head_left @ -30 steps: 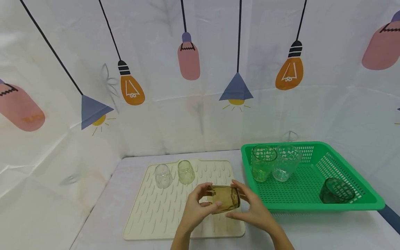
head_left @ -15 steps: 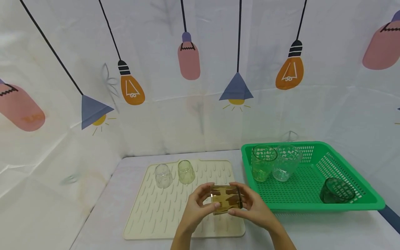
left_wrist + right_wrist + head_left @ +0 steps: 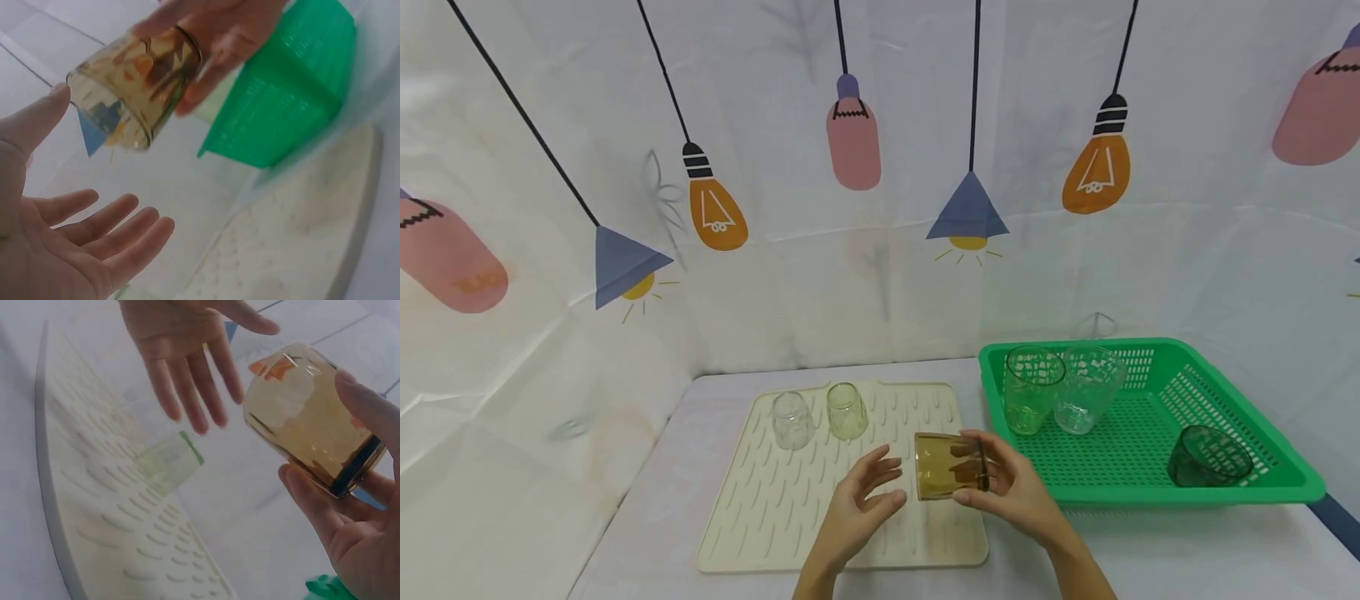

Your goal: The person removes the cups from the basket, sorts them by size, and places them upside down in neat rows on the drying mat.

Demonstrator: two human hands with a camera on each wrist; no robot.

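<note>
An amber drinking glass [image 3: 942, 468] lies sideways in the air above the front right of the cream drying mat [image 3: 775, 500]. My right hand [image 3: 1017, 493] grips it around its right end, thumb in front and fingers behind. In the left wrist view the glass's open rim faces the left hand. To its left, my left hand [image 3: 859, 508] is apart from the glass, its fingers spread and holding nothing. Two tumblers stand toward the back of the mat: a clear glass [image 3: 792, 422] and a pale yellow-green glass [image 3: 847, 412].
A green plastic basket [image 3: 1112, 497] sits on the table to the right of the mat. Inside it are a green glass [image 3: 1030, 400], a clear glass [image 3: 1084, 400] and a dark green glass [image 3: 1206, 458]. A printed sheet [image 3: 895, 283] hangs behind the table.
My left hand has let go of the amber glass and moved left, its fingers opening. My right hand now holds the glass alone, slightly further right.
</note>
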